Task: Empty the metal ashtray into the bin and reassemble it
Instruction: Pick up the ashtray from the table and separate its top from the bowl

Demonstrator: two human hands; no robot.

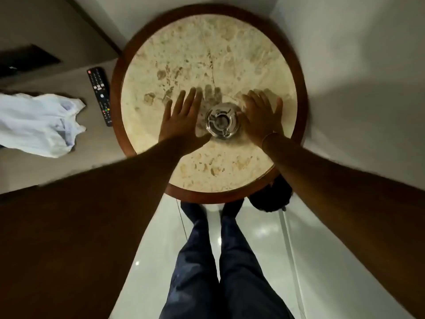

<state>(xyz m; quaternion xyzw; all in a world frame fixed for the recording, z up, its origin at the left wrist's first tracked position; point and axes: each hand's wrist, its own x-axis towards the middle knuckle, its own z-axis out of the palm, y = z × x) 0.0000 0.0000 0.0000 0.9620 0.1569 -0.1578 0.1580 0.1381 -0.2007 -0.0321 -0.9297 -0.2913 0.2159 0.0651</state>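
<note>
Hotel-like room: marble table (207, 54), TV remote (100, 95).
</note>
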